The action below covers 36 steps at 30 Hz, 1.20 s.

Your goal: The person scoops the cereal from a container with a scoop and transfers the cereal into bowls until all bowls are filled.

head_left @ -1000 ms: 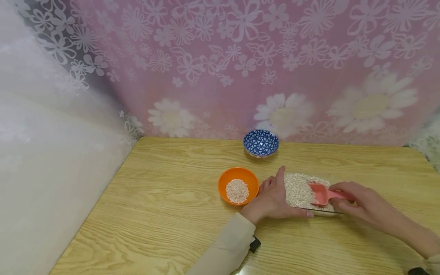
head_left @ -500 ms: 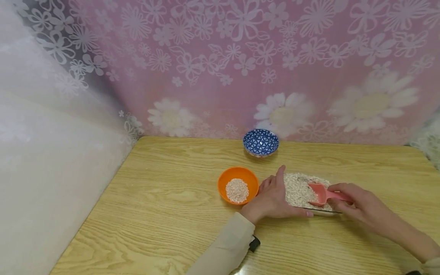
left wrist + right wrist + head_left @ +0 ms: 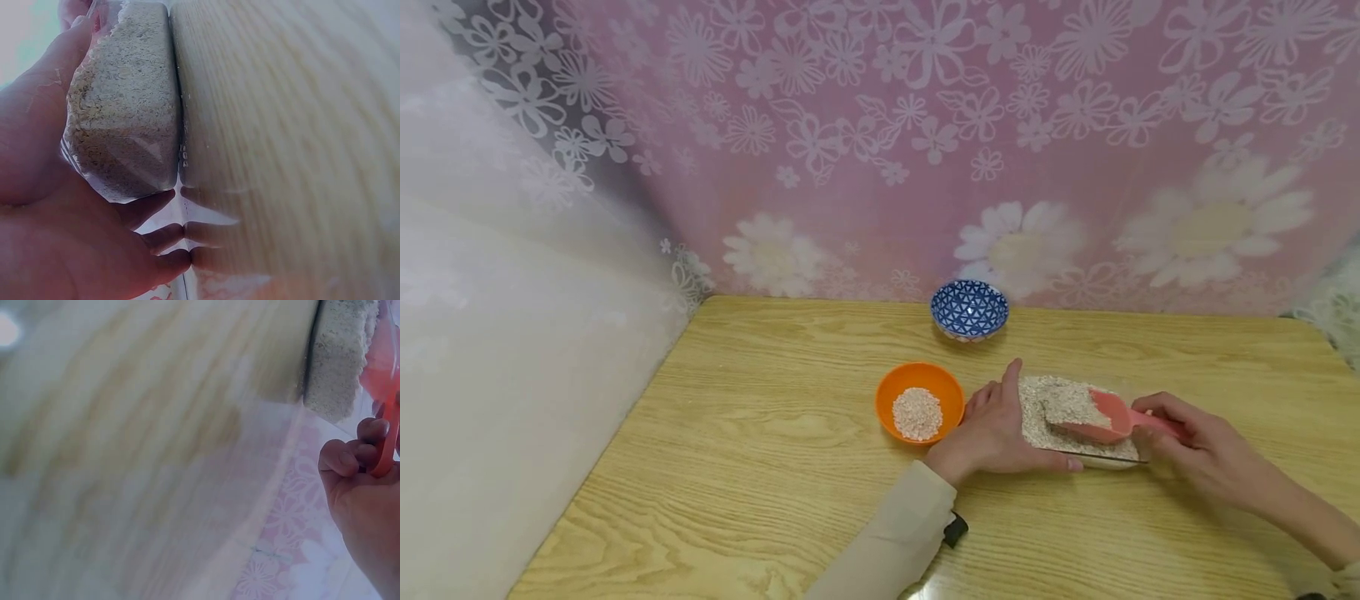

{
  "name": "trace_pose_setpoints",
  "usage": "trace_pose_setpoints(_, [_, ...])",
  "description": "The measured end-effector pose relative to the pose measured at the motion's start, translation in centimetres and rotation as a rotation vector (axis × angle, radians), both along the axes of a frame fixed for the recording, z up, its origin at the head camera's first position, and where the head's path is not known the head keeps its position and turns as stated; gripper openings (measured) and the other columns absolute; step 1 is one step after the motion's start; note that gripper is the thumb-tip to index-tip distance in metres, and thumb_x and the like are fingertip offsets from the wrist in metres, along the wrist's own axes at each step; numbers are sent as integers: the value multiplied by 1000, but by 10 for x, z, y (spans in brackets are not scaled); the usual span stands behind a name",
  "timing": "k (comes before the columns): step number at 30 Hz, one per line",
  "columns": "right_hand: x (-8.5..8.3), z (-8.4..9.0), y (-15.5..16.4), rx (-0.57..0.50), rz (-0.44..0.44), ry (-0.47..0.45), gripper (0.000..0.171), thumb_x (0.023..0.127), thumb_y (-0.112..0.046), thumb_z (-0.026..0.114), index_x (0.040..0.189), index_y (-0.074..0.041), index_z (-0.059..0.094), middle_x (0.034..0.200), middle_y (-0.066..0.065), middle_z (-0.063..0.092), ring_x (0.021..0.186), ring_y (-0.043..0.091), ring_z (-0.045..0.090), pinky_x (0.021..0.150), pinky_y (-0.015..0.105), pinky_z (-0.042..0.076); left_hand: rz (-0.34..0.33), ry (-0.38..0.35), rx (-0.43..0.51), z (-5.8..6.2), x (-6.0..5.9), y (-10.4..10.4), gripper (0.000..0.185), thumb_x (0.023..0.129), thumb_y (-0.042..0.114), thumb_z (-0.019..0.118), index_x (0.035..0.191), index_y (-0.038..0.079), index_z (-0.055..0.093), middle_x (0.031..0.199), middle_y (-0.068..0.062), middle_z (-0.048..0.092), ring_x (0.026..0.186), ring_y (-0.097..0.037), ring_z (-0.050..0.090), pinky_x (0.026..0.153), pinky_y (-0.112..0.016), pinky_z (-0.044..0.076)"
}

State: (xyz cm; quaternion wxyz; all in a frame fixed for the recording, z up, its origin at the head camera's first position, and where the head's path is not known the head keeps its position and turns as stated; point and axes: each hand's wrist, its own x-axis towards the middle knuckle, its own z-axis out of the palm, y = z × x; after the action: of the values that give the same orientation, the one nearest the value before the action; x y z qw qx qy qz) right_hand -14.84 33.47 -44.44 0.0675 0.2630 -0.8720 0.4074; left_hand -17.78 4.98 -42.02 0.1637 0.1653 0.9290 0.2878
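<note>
A clear container (image 3: 1105, 457) full of oat flakes (image 3: 1037, 421) sits on the wooden table (image 3: 760, 467). My left hand (image 3: 996, 429) grips its left end, thumb along the near side; the left wrist view shows the container (image 3: 125, 119) held against my palm (image 3: 56, 206). My right hand (image 3: 1202, 446) grips the handle of a pink scoop (image 3: 1101, 417), which is heaped with flakes just above the container. The right wrist view shows curled fingers (image 3: 350, 459) round the scoop handle (image 3: 389, 440). To the left stands an orange bowl (image 3: 920, 403) holding a small pile of flakes.
A blue patterned bowl (image 3: 969, 311) stands at the back of the table near the pink flowered curtain (image 3: 970, 142). A white lace curtain (image 3: 497, 333) hangs along the table's left edge. Bare wood lies in front and to the left of the bowls.
The pink scoop has pushed left through the flakes and come up loaded. My left hand has kept its hold on the container.
</note>
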Motion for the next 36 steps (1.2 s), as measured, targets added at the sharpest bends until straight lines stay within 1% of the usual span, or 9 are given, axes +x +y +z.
trace_pose_setpoints(4, [1, 5, 0, -58, -34, 45, 29, 97, 15, 55, 116, -6, 62, 79, -8, 56, 55, 5, 43, 49, 24, 33, -4, 5, -8, 1, -1, 0, 135, 70, 73, 81, 165, 31, -6, 165, -5, 32, 152, -25, 32, 124, -43, 32])
trace_pose_setpoints(7, [2, 10, -2, -65, -76, 71, 27, 98, 14, 53, 114, -5, 63, 83, -10, 58, 58, 4, 44, 50, 24, 34, -5, 6, -9, 2, -1, -1, 135, 70, 73, 81, 165, 31, -6, 165, -5, 32, 152, -25, 32, 124, -43, 31])
trace_pose_setpoints(10, [3, 12, -3, -71, -85, 82, 25, 98, 14, 53, 114, -3, 63, 85, -10, 59, 58, 4, 44, 50, 24, 34, -5, 4, -7, 1, -1, -1, 135, 70, 72, 81, 165, 31, -6, 165, -5, 32, 152, -25, 32, 124, -43, 31])
trace_pose_setpoints(19, [5, 12, -4, -79, -103, 56, 24, 100, 12, 52, 118, -2, 62, 83, -9, 56, 56, 6, 44, 49, 25, 34, -4, -3, 8, 2, 0, -1, 134, 70, 72, 81, 165, 31, -4, 164, -5, 33, 152, -26, 32, 124, -44, 32])
trace_pose_setpoints(25, [6, 12, -5, -89, -107, 52, 25, 100, 12, 52, 119, -2, 61, 86, -9, 56, 57, 7, 44, 49, 25, 34, -13, 12, -5, 2, 0, 0, 133, 70, 73, 80, 165, 29, -2, 162, -4, 36, 150, -25, 35, 124, -42, 32])
trace_pose_setpoints(28, [5, 13, -6, -89, -107, 55, 25, 100, 12, 52, 119, -1, 61, 87, -9, 57, 57, 7, 44, 49, 25, 34, -22, 20, -22, 3, 0, 0, 134, 71, 74, 79, 165, 26, -4, 165, -3, 32, 152, -24, 33, 125, -41, 31])
trace_pose_setpoints(31, [5, 15, -7, -88, -113, 59, 25, 100, 11, 53, 120, -2, 61, 86, -9, 57, 56, 6, 43, 49, 25, 34, -42, 33, -23, 7, 1, 0, 134, 73, 73, 78, 165, 23, -6, 170, -3, 23, 155, -24, 28, 125, -41, 31])
trace_pose_setpoints(33, [5, 17, -7, -92, -113, 65, 25, 100, 11, 53, 120, -2, 62, 86, -11, 57, 55, 6, 43, 48, 25, 33, -63, 49, -16, 12, 1, -2, 133, 76, 72, 77, 165, 22, -7, 172, -3, 16, 157, -24, 24, 125, -41, 31])
trace_pose_setpoints(36, [4, 20, -8, -97, -111, 71, 25, 99, 12, 53, 119, -1, 62, 87, -14, 58, 55, 6, 43, 48, 25, 34, -104, 75, 25, 22, 0, -7, 129, 80, 69, 76, 165, 21, -9, 174, -3, 8, 159, -25, 17, 126, -41, 29])
